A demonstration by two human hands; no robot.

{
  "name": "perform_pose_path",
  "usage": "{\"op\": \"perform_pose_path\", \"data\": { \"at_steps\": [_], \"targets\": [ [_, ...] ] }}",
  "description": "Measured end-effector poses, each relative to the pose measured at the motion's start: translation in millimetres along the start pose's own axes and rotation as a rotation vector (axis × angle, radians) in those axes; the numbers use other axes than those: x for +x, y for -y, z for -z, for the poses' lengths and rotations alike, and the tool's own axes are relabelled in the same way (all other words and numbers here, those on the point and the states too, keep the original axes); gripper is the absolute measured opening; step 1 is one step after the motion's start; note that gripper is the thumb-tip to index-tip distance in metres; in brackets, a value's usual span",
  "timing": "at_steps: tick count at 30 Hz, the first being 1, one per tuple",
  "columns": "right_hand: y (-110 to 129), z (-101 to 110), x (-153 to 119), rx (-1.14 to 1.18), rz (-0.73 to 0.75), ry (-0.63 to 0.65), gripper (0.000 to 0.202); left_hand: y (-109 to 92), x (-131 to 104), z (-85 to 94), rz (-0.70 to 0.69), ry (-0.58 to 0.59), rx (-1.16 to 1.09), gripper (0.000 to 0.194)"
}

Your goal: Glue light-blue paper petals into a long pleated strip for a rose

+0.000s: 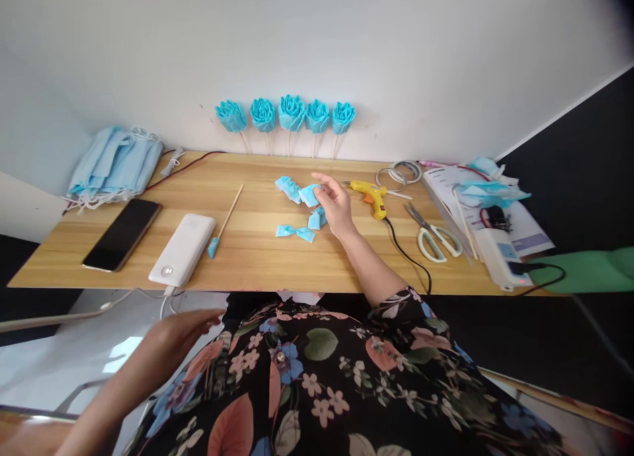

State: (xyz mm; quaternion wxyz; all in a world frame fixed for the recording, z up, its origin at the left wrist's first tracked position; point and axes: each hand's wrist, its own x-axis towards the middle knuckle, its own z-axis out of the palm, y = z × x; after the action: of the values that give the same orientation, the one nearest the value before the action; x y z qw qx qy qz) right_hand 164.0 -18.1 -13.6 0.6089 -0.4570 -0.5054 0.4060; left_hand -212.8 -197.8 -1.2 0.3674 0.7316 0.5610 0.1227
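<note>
My right hand (335,203) is over the middle of the table, its thumb and fingers closed on a folded light-blue petal piece (310,195). Around it lie other twisted blue pieces: a crinkled one (287,188) at the back, a bow-shaped one (296,232) in front, and one (317,218) partly hidden by the hand. My left hand (191,330) hangs below the table's front edge with fingers stretched out, holding nothing. A thin wooden stick (231,211) with a small blue bud (212,247) at its lower end lies left of the pieces.
Several blue flowers on sticks (291,114) lean against the wall. Left are face masks (116,165), a phone (123,234) and a white power bank (182,250). Right are a yellow glue gun (371,197) with its cord, tape rolls (405,172), scissors (432,234) and a power strip (498,258).
</note>
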Motion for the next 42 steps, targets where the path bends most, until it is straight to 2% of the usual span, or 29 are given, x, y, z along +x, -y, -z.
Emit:
{"op": "perform_pose_path", "data": {
  "at_steps": [3,7,11,12,15,19,23,29,33,36,42],
  "targets": [
    [2.8,-1.3,-1.9,-0.008,0.024,0.034,0.048,-48.7,41.5,9.7,-0.019,-0.093,-0.251,0.039],
    [3.7,-1.5,-2.7,-0.068,0.045,0.049,0.049,-103.3,126.7,-5.3,-0.117,-0.031,-0.518,0.046],
    [2.9,0.1,-2.0,-0.073,0.051,0.05,0.048,-132.9,197.8,-26.1,-0.018,0.073,-0.851,0.056],
    [3.0,0.6,-2.0,-0.08,0.05,0.05,0.048,-138.1,209.8,-29.1,0.009,0.121,-0.933,0.056],
    [4.3,2.7,-2.4,-0.142,0.048,0.04,0.048,-149.8,234.3,-33.3,0.035,0.115,-1.068,0.042],
    [7.9,5.4,-3.3,-0.177,0.035,0.012,0.049,-155.8,250.2,-32.3,-0.04,0.034,-1.079,0.029],
    [7.4,6.4,-1.7,-0.129,0.017,0.023,0.05,-152.0,256.3,-32.6,-0.162,-0.034,-0.977,0.03],
    [-3.9,5.8,1.2,-0.136,0.032,0.069,0.05,-140.8,253.0,-45.3,-0.172,-0.093,-0.958,0.035],
    [-4.2,5.3,-2.1,-0.196,0.033,0.124,0.05,-135.6,248.1,-47.4,-0.224,-0.164,-0.903,0.032],
    [0.1,6.5,-4.6,-0.193,0.013,0.143,0.052,-133.3,246.7,-45.3,-0.257,-0.175,-0.878,0.028],
    [3.5,11.8,-2.0,-0.127,-0.058,0.08,0.058,-132.5,246.8,-44.6,-0.255,-0.159,-0.883,0.028]
  ]
}}
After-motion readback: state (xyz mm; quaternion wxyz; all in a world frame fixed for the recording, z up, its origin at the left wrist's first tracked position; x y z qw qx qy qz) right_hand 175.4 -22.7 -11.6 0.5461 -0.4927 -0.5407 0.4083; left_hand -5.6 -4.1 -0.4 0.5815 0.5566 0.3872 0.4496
